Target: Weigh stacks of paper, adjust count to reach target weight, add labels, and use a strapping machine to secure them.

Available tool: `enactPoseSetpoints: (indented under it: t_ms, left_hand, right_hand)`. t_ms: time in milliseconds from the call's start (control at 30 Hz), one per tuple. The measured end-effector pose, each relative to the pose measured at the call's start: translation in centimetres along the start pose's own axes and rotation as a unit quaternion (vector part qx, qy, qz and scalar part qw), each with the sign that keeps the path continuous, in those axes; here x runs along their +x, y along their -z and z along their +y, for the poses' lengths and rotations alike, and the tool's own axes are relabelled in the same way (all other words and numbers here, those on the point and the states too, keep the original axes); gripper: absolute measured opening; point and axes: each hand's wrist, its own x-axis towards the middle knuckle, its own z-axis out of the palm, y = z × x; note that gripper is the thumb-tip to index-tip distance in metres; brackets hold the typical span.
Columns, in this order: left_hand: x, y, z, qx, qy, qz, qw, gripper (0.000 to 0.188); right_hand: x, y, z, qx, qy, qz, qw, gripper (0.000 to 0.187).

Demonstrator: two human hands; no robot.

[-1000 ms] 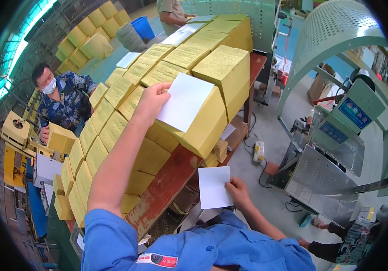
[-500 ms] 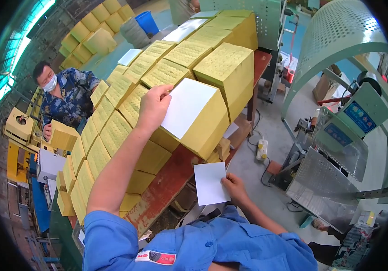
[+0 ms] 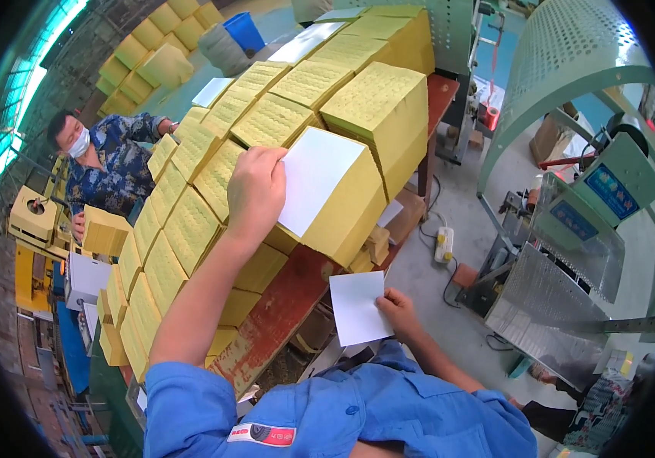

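Note:
My left hand [image 3: 256, 189] rests at the upper left edge of a white sheet [image 3: 321, 175], its fingers bent and closed on that edge. The sheet lies on top of a block of stacked yellow paper [image 3: 352, 210] at the near right of the table. Its fingertips are partly hidden behind the knuckles. Lower down, in front of my body, my right hand [image 3: 398, 313] pinches a second white sheet [image 3: 358, 307] by its right edge, off the table. More yellow paper blocks [image 3: 272, 120] with wavy-textured tops stand close around my left hand.
The blocks stand in rows on a worn red table [image 3: 285, 313]. A co-worker [image 3: 114, 164] in a patterned shirt stands across the rows, one hand at a yellow block. A green machine with a perforated guard [image 3: 564, 53] stands right. A power strip [image 3: 443, 244] lies on the floor.
My left hand has turned, more of its back showing, and stays at the sheet's edge. The co-worker's farther arm now reaches out toward the blocks. My right hand has barely moved.

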Motion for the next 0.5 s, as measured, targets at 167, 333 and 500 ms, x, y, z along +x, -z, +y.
enactPoseSetpoints:
  t_ms: [167,333,500]
  left_hand:
    - [0.3,1.0,2.4,-0.039,-0.118,-0.105,0.987,0.063]
    - [0.6,-1.1,2.2,0.005,-0.062,-0.2,0.978,0.072]
    - [0.1,-2.0,2.0,0.004,-0.102,-0.151,0.983,0.072]
  right_hand:
    - [2.5,2.9,-3.1,0.142,0.002,-0.033,0.989,0.017]
    - [7.7,6.0,-3.1,0.257,0.02,-0.058,0.964,0.038]
    - [11.0,3.3,-5.2,0.328,0.0,-0.055,0.943,0.035]
